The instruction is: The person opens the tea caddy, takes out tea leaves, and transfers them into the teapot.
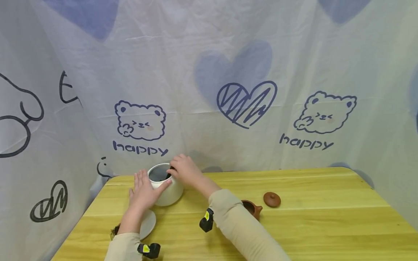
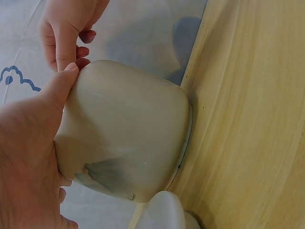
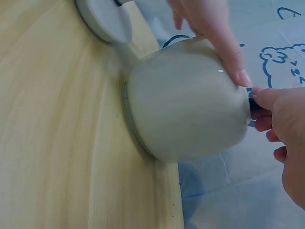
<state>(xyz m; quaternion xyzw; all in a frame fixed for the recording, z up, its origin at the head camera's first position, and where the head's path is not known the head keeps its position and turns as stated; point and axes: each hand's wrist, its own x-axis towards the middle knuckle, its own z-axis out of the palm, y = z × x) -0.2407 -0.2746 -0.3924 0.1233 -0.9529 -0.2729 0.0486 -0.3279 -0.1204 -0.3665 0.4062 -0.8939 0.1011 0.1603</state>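
Left hand: fingers wide, thumb against white jar. White lid: by left wrist. Jar: upright on wooden table. Dark implement: at jar's mouth, pinched by right hand. Brown teapot: partly hidden. Brown lid: beside teapot.

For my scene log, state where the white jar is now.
In the head view, the jar stands left of centre near the far edge of the table, the left hand on its side, the right hand at its rim.
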